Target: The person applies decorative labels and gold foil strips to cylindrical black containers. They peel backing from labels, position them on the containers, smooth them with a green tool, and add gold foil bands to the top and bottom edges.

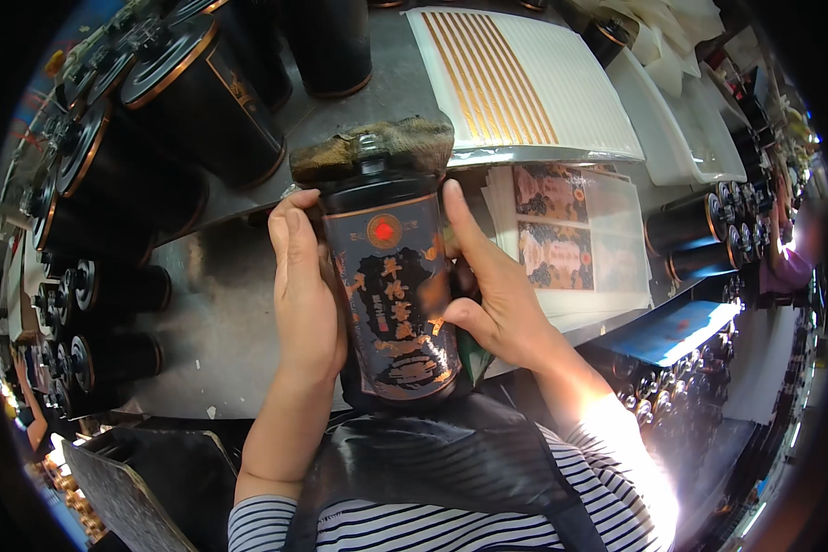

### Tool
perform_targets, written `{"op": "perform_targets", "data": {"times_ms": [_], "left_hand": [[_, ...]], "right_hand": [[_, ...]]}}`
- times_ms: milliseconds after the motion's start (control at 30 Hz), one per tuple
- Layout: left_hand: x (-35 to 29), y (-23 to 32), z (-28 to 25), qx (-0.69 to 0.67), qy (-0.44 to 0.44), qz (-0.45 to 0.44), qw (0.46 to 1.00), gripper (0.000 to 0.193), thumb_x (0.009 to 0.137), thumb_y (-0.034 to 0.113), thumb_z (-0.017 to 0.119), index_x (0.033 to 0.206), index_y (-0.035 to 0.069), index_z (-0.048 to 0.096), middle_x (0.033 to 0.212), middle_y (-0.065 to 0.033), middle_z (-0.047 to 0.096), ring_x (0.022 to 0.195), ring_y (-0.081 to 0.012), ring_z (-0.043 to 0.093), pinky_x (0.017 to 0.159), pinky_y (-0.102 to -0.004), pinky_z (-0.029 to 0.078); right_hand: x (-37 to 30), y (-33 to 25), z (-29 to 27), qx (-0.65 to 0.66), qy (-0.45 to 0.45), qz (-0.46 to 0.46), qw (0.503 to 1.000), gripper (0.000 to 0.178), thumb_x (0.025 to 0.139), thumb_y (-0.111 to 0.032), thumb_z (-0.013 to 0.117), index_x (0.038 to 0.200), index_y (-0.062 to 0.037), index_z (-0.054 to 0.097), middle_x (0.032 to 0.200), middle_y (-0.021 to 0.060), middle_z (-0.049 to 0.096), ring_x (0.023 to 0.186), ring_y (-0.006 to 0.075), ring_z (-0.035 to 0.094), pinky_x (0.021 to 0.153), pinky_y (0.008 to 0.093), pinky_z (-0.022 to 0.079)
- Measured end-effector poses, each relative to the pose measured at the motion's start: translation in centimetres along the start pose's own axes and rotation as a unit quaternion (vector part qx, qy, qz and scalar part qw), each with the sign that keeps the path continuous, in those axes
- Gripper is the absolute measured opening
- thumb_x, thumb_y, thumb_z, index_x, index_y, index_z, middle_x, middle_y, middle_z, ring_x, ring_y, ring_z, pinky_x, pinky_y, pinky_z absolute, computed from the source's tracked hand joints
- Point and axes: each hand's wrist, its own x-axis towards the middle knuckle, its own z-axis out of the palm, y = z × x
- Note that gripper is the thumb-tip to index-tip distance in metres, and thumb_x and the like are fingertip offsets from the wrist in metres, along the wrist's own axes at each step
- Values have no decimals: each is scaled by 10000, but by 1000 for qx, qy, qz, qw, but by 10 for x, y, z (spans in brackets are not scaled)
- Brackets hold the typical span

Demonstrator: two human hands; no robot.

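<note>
A black bottle with a short neck lies tilted toward me in front of my chest, its base near my apron. On its face is a dark decal with orange-gold print and a red dot in a gold ring near the shoulder. My left hand presses along its left side, fingers together. My right hand grips the right side, thumb over the decal's lower right edge and index finger stretched up toward the shoulder. The other right fingers are partly hidden behind the bottle. The neck rests against a brownish, wet-looking cloth pad.
Several black jars with copper bands crowd the left of the metal table. Beyond the pad lies a white sheet of gold strips. Decal sheets sit right of my hand. A white tray and more bottles stand farther right.
</note>
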Motion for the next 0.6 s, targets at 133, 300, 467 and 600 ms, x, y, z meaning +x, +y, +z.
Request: {"op": "perform_targets", "data": {"times_ms": [133,300,467,600], "left_hand": [[-4,-5,-2,21,-34,2,999,312,1040,341,365,1263,123,350,1099,-62,486,990,-90,484,865,-243,414],[9,-9,-20,136,-19,32,990,336,1029,306,398,1266,68,404,1099,-57,492,946,-104,484,846,-231,409],[-28,-16,-67,227,-195,173,938,1001,746,459,752,1484,62,205,1445,-125,298,1309,-255,365,1053,-396,347],[-29,-21,-92,381,-271,144,872,1282,517,576,803,1513,80,166,1542,-151,194,1419,-306,201,1128,-464,227]], "right_hand": [[-7,1,7,31,-1,29,999,966,800,-608,600,1524,-180,124,1273,242,526,1121,404,544,956,389,430],[-6,5,-4,43,-19,44,998,1129,642,-620,710,1528,-239,123,1131,197,588,889,350,572,816,376,461],[-13,1,-21,-24,-125,10,992,1246,516,-367,859,1525,-258,137,1032,120,579,859,282,540,768,365,449],[-21,7,-10,-23,-90,-32,995,1264,501,-339,867,1526,-260,131,1070,110,567,866,284,534,784,383,452]]}}
